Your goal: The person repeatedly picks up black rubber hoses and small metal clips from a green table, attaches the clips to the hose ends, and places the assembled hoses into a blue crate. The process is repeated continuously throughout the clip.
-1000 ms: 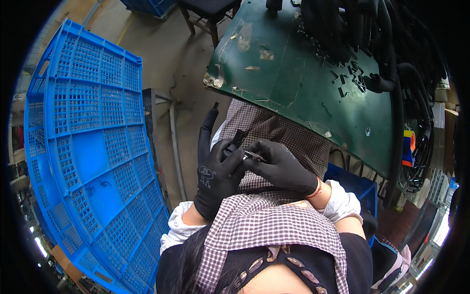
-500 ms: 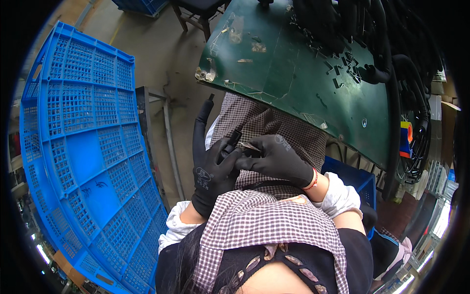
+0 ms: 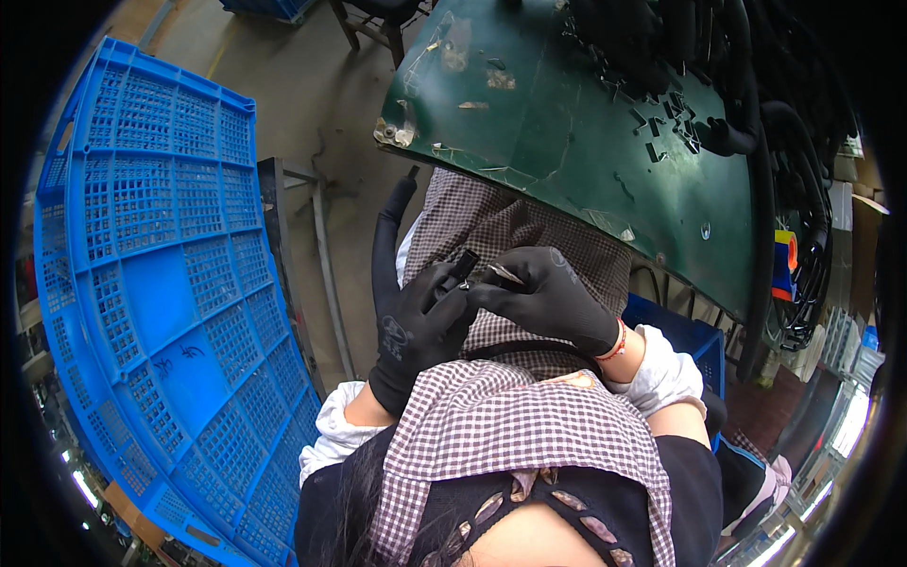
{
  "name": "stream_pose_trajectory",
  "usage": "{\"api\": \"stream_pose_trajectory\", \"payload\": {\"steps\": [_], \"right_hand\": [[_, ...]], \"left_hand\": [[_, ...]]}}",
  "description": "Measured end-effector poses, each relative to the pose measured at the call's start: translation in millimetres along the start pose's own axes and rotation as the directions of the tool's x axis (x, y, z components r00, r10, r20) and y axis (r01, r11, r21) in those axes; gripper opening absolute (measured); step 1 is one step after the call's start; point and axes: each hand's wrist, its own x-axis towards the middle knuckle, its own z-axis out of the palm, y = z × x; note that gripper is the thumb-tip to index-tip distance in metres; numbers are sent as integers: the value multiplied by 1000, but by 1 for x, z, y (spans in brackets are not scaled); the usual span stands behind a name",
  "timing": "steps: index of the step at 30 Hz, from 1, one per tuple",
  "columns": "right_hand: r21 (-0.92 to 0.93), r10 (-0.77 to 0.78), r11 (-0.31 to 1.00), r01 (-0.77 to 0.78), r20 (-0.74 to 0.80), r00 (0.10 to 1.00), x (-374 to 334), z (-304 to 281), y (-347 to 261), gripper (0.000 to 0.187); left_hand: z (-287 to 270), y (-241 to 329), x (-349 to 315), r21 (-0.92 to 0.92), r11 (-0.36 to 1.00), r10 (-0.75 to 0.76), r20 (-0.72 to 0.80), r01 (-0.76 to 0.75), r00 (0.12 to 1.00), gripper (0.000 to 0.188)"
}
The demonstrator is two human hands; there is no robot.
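Observation:
Both hands wear black gloves and meet above the checked apron point(image 3: 510, 406) on my lap. My left hand point(image 3: 413, 326) is closed around a black hose point(image 3: 388, 250); one length rises past that hand to a thinner tip, and a short, open-ended black end point(image 3: 464, 265) sticks out by its fingers. A small shiny bit shows beside that end. My right hand point(image 3: 548, 293) is closed, thumb and forefinger pinched near the hose end. A thin pale sliver point(image 3: 505, 273) shows between its fingers; its kind is unclear. Another black length point(image 3: 529, 349) crosses the lap below.
A green worktable point(image 3: 529, 142) stands ahead, with small black clips point(image 3: 666, 123) and a heap of black hoses point(image 3: 727, 85) at its right. Large blue perforated crates point(image 3: 161, 293) stand at the left. Another blue crate point(image 3: 704, 350) sits under the table's right side.
My right hand has moved slightly right, and more of the pale sliver shows. The hose end by my left fingers has shifted right; the upper hose length now leans further right.

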Motion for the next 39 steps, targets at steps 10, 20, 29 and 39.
{"api": "stream_pose_trajectory", "payload": {"steps": [10,20,29,39], "right_hand": [[-64,-289,956,287,-15,957,7,12,22,22],[78,-67,995,57,130,989,9,7,14,31],[-42,-28,999,32,93,995,9,8,8,36],[-16,-78,996,82,185,980,13,-1,8,34]], "left_hand": [[-6,-4,4,-139,970,187,-104,-201,977,29],[-6,-3,-6,25,989,149,-66,-148,987,34],[-5,-2,-4,61,980,194,-43,-191,980,34],[-1,-5,-7,13,984,176,-81,-175,981,34]]}}
